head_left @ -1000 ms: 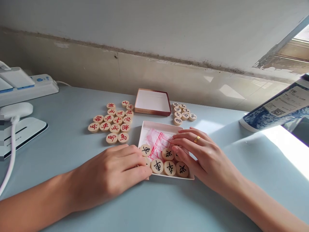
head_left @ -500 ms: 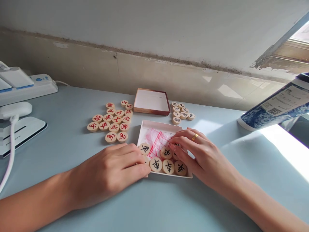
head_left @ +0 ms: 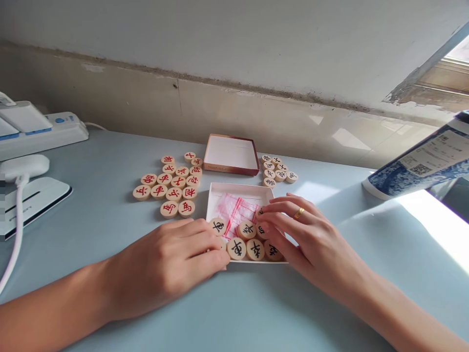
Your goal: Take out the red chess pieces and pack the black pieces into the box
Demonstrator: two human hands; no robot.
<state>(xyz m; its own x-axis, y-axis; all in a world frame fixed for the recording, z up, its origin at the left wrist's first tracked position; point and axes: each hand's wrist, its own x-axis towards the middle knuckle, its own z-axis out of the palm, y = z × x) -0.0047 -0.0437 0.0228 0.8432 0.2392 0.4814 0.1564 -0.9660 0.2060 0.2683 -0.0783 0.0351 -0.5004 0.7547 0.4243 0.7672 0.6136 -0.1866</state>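
Observation:
A white open box [head_left: 240, 189] holds several round wooden pieces with black characters, such as this one [head_left: 236, 249], and a crumpled pink-and-white plastic bag [head_left: 234, 210]. My left hand [head_left: 172, 256] is at the box's near left corner, fingers together and bent, partly covering a piece; what its fingertips grip is hidden. At the right side of the box my right hand [head_left: 304, 230] reaches in, its fingers somewhat apart, with fingertips touching a black-marked piece [head_left: 262, 230]. Part of the right wall is hidden behind this hand.
Several red-marked pieces [head_left: 178, 182] lie left of the box, several black-marked ones [head_left: 269, 173] behind right. The box lid [head_left: 230, 154] lies behind. A power strip [head_left: 69, 129] and white charger [head_left: 44, 193] are at left, a blue patterned cylinder [head_left: 417, 164] at right.
The box has turned slightly, its right side moving away from me. The pieces under my right hand have shifted left, and one piece near its fingertips shows more. My left hand has barely moved.

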